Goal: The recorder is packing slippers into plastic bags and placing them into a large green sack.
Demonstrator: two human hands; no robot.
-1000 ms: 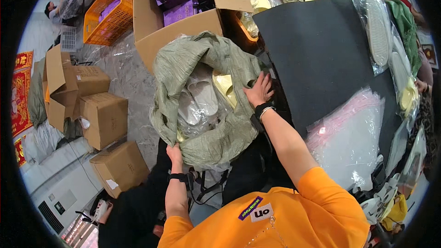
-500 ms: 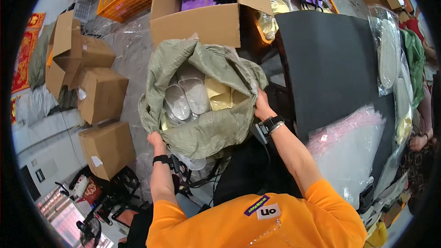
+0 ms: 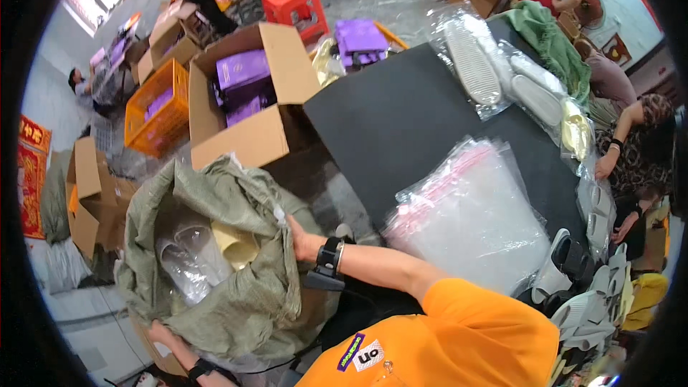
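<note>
A grey-green woven sack [image 3: 247,315] stands with its mouth wide at the lower left. Inside lie pale slippers [image 3: 193,254] in clear plastic and a cream-yellow piece [image 3: 235,245] whose kind I cannot make out. My right hand [image 3: 307,241] is closed on the sack's right edge, the fingers partly hidden by the fabric. On the near left side, my left hand [image 3: 166,337] grips the sack's outside, its fingertips mostly out of sight.
A black table [image 3: 387,115] bears a stack of clear plastic bags [image 3: 466,222] and bagged slippers [image 3: 473,64]. Beyond the sack stands a cardboard box [image 3: 244,140] holding purple packages. More slippers [image 3: 580,315] are heaped at right, near a co-worker's hand [image 3: 606,165].
The view has swung to the right, showing more of the table and the people there. Both my hands keep hold of the sack, which now appears lower left.
</note>
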